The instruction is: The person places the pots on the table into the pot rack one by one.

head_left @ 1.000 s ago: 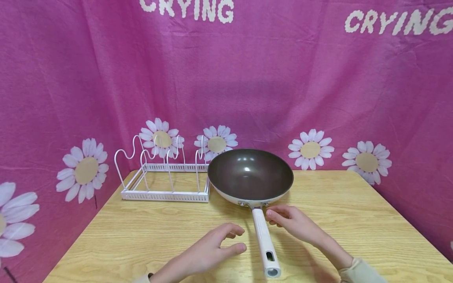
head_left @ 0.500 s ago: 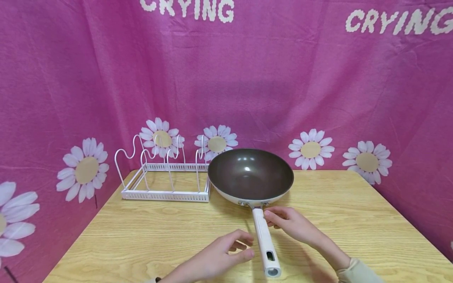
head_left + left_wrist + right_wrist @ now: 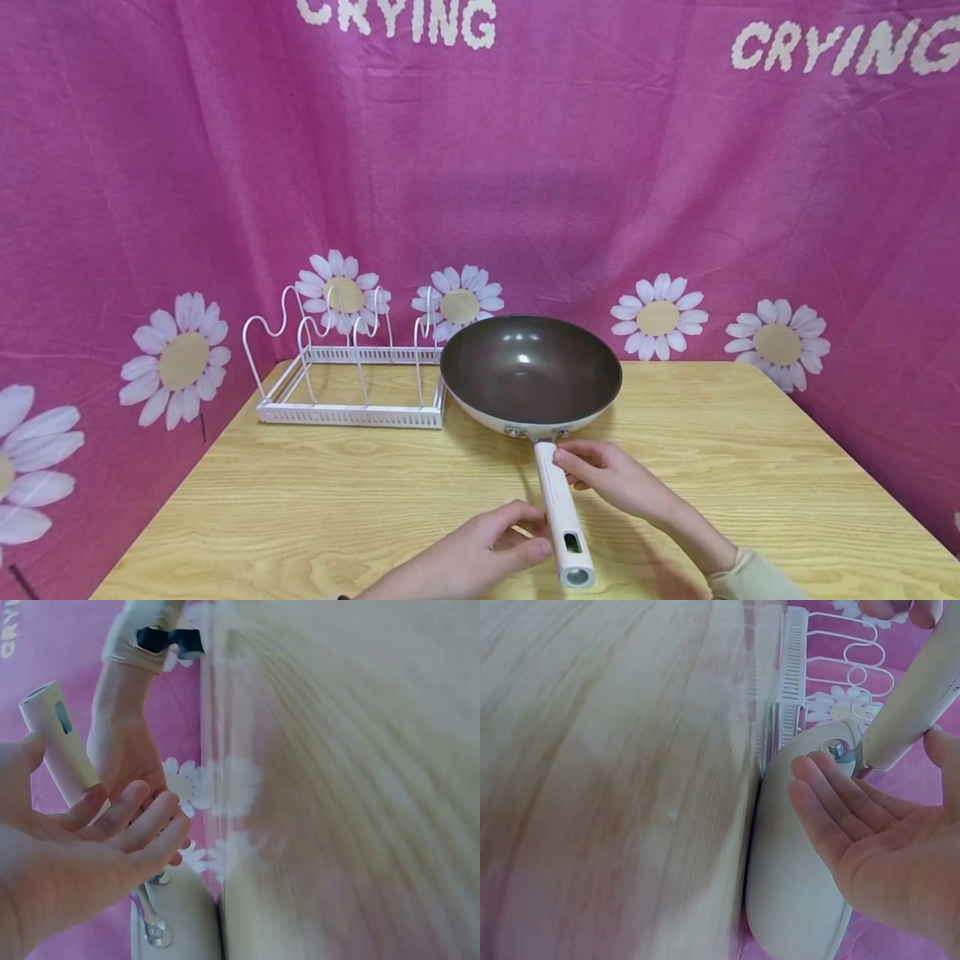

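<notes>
A wok [image 3: 531,371] with a dark inside and a pale outside stands on the table, its white handle [image 3: 557,496] pointing toward me. My left hand [image 3: 480,550] is at the left of the handle near its end, fingertips right at its edge. In the left wrist view its fingers [image 3: 142,825] are fairly straight. Beside the handle's upper part, on the right, is my right hand [image 3: 611,475], thumb at the handle's edge. The right wrist view has its fingers [image 3: 847,802] extended below the handle, close to the wok's underside.
A white wire rack [image 3: 348,415] with upright curved dividers stands left of the wok, close to its rim. A pink cloth [image 3: 525,208] with daisies hangs behind the wooden table [image 3: 337,492].
My left hand has moved right, up to the handle. My right hand has shifted slightly left, bringing its thumb to the handle. The wok and rack have stayed put.
</notes>
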`<action>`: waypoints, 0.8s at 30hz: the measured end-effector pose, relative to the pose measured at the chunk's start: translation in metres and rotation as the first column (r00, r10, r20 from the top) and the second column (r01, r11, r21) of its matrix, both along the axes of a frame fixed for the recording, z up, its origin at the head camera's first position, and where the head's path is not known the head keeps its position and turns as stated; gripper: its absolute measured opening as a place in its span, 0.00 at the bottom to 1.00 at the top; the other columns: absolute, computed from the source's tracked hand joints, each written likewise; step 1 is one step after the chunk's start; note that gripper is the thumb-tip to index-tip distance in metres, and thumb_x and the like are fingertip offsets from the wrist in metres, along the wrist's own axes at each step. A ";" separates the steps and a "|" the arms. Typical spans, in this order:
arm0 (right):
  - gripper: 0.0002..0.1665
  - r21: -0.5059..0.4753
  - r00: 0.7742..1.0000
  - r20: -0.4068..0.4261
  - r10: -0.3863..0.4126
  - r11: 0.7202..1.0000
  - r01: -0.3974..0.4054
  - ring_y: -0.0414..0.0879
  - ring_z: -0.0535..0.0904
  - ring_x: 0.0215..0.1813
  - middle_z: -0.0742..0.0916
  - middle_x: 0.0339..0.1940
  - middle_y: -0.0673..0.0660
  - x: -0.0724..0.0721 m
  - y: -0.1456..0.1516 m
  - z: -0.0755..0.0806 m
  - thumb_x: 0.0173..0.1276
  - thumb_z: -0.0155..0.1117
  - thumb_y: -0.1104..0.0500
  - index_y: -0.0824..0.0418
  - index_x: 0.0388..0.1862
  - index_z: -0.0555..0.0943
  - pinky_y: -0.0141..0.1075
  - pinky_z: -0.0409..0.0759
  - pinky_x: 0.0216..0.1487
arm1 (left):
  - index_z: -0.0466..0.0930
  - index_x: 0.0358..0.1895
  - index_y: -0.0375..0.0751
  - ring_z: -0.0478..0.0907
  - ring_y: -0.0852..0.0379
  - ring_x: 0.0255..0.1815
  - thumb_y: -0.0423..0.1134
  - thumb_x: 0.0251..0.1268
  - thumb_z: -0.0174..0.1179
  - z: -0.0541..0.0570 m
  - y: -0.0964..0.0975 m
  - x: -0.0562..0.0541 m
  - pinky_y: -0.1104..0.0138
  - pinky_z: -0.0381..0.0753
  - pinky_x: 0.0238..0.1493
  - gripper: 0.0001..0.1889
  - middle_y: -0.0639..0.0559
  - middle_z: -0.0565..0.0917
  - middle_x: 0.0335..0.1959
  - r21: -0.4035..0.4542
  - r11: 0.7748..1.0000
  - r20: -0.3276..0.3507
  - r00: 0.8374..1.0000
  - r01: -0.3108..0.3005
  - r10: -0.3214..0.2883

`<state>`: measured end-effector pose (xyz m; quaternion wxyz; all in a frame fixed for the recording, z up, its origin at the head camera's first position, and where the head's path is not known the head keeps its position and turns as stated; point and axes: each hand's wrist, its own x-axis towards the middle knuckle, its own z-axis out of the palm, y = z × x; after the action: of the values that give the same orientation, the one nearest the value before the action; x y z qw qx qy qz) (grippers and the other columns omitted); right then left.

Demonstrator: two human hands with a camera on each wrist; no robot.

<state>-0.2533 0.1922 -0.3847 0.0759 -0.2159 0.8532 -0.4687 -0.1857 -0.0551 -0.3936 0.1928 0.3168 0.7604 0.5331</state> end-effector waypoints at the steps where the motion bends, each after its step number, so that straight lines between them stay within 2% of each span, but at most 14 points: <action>1: 0.30 -0.006 1.000 0.005 0.000 1.000 0.000 0.46 0.82 0.52 0.86 0.53 0.61 0.000 0.000 0.000 0.78 0.52 0.47 0.70 0.63 0.75 0.41 0.84 0.52 | 0.75 0.61 0.49 0.79 0.69 0.51 0.52 0.75 0.54 0.000 0.000 0.000 0.72 0.77 0.54 0.19 0.60 0.79 0.54 0.011 1.000 0.013 1.000 0.005 -0.006; 4: 0.30 -0.035 1.000 0.031 0.003 0.999 -0.002 0.46 0.82 0.52 0.86 0.53 0.62 0.000 -0.001 -0.001 0.78 0.52 0.47 0.71 0.64 0.74 0.40 0.84 0.52 | 0.75 0.61 0.46 0.79 0.69 0.50 0.54 0.74 0.54 0.001 0.001 0.000 0.72 0.77 0.54 0.21 0.58 0.79 0.54 0.030 0.999 0.038 0.999 0.018 -0.019; 8: 0.32 -0.099 0.995 0.098 0.029 0.995 -0.019 0.47 0.84 0.49 0.85 0.51 0.62 0.001 -0.003 -0.002 0.79 0.51 0.48 0.75 0.65 0.71 0.38 0.85 0.51 | 0.73 0.63 0.41 0.82 0.62 0.52 0.56 0.74 0.52 0.001 0.002 0.001 0.70 0.80 0.53 0.26 0.54 0.79 0.54 0.072 0.996 0.084 0.995 0.051 -0.057; 13: 0.36 -0.166 0.977 0.204 0.063 0.986 -0.029 0.47 0.85 0.47 0.85 0.47 0.59 0.002 -0.006 -0.003 0.80 0.49 0.46 0.76 0.68 0.65 0.37 0.83 0.50 | 0.68 0.67 0.35 0.83 0.53 0.55 0.57 0.76 0.49 0.000 0.005 0.002 0.66 0.83 0.53 0.30 0.47 0.82 0.56 0.144 0.986 0.202 0.972 0.089 -0.117; 16: 0.39 -0.193 0.966 0.250 0.059 0.981 -0.010 0.46 0.84 0.48 0.84 0.47 0.58 0.003 -0.008 -0.004 0.80 0.48 0.45 0.76 0.71 0.62 0.37 0.82 0.52 | 0.64 0.68 0.31 0.83 0.50 0.55 0.53 0.78 0.47 -0.001 0.008 0.002 0.61 0.82 0.58 0.29 0.40 0.82 0.57 0.219 0.972 0.304 0.942 0.080 -0.146; 19: 0.41 -0.250 0.953 0.293 0.081 0.968 -0.005 0.46 0.85 0.50 0.84 0.53 0.65 0.004 -0.009 -0.005 0.79 0.48 0.44 0.77 0.72 0.59 0.36 0.82 0.53 | 0.61 0.69 0.29 0.83 0.52 0.52 0.49 0.79 0.47 0.000 0.011 0.003 0.57 0.81 0.60 0.28 0.38 0.81 0.57 0.306 0.951 0.409 0.895 0.048 -0.177; 22: 0.41 -0.340 0.927 0.346 0.147 0.940 -0.022 0.46 0.85 0.52 0.84 0.56 0.67 0.005 -0.011 -0.006 0.80 0.48 0.45 0.79 0.71 0.57 0.35 0.83 0.54 | 0.62 0.69 0.31 0.83 0.57 0.48 0.48 0.78 0.49 0.000 0.015 0.003 0.57 0.81 0.60 0.28 0.45 0.83 0.53 0.362 0.932 0.483 0.851 0.019 -0.205; 24: 0.40 -0.398 0.906 0.378 0.190 0.917 -0.026 0.46 0.85 0.52 0.84 0.56 0.66 0.005 -0.013 -0.006 0.80 0.49 0.46 0.80 0.70 0.57 0.34 0.83 0.54 | 0.61 0.69 0.32 0.83 0.58 0.47 0.48 0.76 0.51 0.000 0.018 0.003 0.57 0.81 0.60 0.28 0.49 0.83 0.51 0.389 0.921 0.512 0.831 0.004 -0.220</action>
<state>-0.2481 0.1789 -0.3908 0.2353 -0.1715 0.6961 -0.6562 -0.1827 -0.0370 -0.3938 0.3691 0.2270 0.5383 0.7229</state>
